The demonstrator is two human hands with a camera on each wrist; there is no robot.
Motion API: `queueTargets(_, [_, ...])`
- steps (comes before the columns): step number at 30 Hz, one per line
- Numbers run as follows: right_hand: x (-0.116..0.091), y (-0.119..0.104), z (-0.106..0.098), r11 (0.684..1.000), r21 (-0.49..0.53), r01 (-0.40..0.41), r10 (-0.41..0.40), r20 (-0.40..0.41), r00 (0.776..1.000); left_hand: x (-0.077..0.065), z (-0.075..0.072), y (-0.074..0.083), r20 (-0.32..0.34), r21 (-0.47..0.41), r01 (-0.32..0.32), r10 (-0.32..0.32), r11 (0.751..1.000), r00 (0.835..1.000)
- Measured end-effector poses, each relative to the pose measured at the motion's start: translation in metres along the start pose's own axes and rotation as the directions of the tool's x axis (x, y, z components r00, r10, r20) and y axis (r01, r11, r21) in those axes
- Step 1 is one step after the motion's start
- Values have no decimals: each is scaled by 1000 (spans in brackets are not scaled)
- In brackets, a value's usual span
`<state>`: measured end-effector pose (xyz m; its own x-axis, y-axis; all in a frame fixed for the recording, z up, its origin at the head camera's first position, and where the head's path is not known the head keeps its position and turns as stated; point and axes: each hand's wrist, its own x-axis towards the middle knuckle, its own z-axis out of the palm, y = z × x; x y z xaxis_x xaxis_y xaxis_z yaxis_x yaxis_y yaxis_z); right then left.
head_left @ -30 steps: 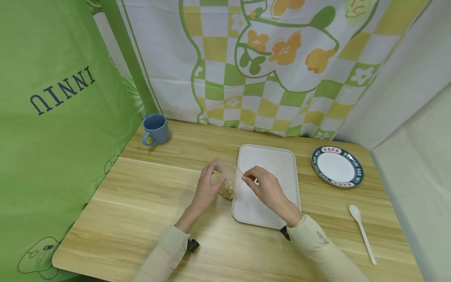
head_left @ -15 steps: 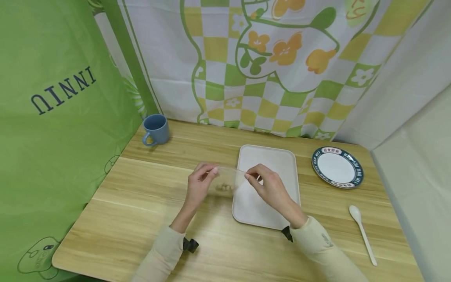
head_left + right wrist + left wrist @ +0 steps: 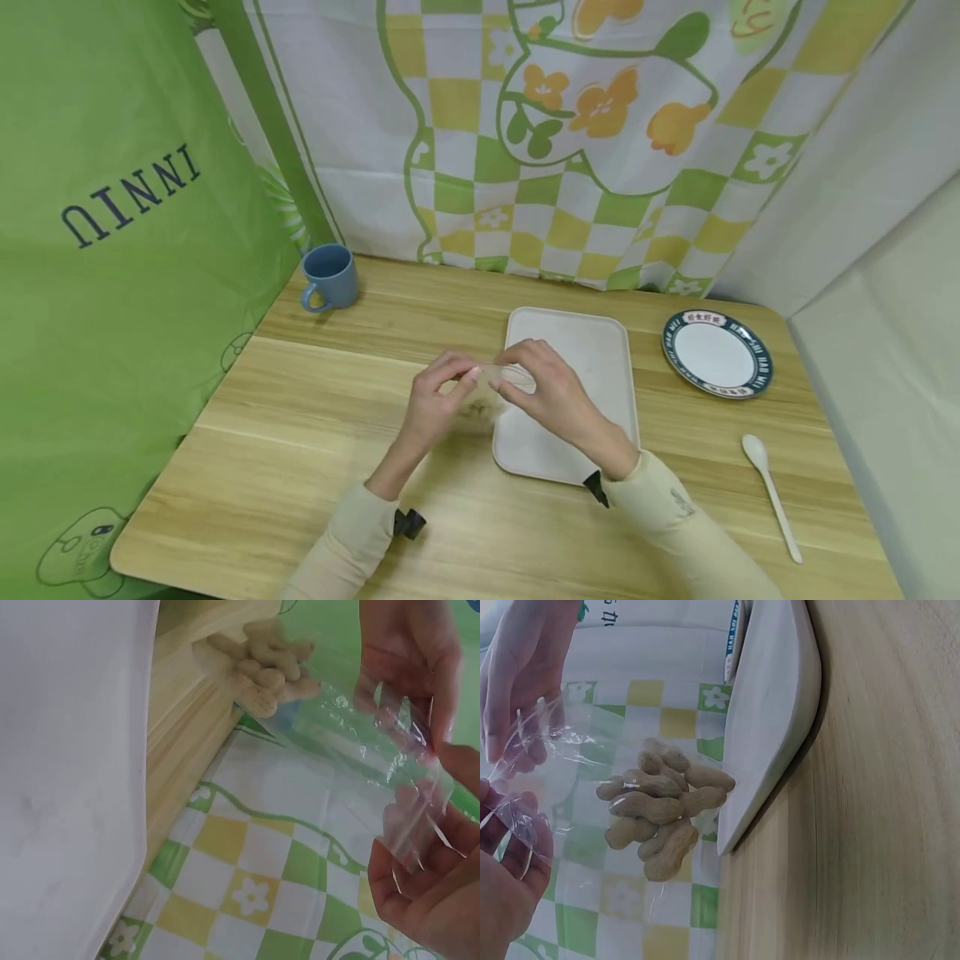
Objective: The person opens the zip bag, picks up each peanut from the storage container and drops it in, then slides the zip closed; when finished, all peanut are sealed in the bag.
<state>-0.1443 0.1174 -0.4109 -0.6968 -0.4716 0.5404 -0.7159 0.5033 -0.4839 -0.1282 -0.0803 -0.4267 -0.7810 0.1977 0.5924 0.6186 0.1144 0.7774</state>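
A clear plastic bag [image 3: 585,817] with several unshelled peanuts [image 3: 660,799] in its bottom hangs between my two hands, above the table by the tray's left edge. My left hand [image 3: 435,404] pinches one side of the bag's top edge between thumb and fingers. On the opposite side my right hand [image 3: 551,400] pinches the same edge, the film bunched at its fingertips. Only a small gap separates the hands. In the right wrist view the peanuts [image 3: 262,667] lie clumped at the bag's far end. Head-on, the bag is blurred and partly hidden by the fingers.
A white rectangular tray [image 3: 555,454] lies under my right hand on the wooden table [image 3: 300,400]. The blue mug [image 3: 331,277] stands at the back left. To the right are a dark-rimmed plate [image 3: 716,354] and a white spoon [image 3: 771,492]. Patterned cloth hangs behind.
My left hand, earlier spread at the bag's side, has moved to pinch its top edge. The edge was stretched between the hands half a second ago; now they are closer together.
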Motion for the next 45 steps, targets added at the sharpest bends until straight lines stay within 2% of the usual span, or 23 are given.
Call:
queueTargets(3, [1, -3, 3, 1000, 2, 9, -9, -5, 1000, -1, 1, 0, 21, -2, 9, -9, 1000, 1000])
queueTargets(11, [1, -4, 5, 999, 39, -33, 33, 5, 999, -2, 3, -1, 37, -29, 14, -13, 999, 999])
queueTargets(21, [0, -3, 5, 995, 86, -47, 45, 20, 999, 0, 6, 2, 16, -44, 90, -90, 995, 996])
queueTargets(28, [-1, -3, 5, 991, 109, -84, 80, 38, 996, -7, 11, -27, 47, -17, 140, -139, 990, 989])
queueTargets(33, [-2, -2, 5, 987, 120, -105, 99, 51, 994, -7, 12, -32, 91, -19, 125, -123, 992, 988])
queueTargets(38, [-3, -1, 5, 981, 148, -125, 117, 65, 991, -5, 12, -31, 125, -8, 95, -94, 995, 988])
queueTargets(42, [-4, 1, 5, 973, 164, -160, 151, 69, 986, -4, 13, -27, 111, -9, 130, -128, 992, 986])
queueTargets(45, [-4, 2, 4, 971, 167, -171, 163, 60, 985, -2, 12, -15, 91, -25, 166, -163, 986, 982])
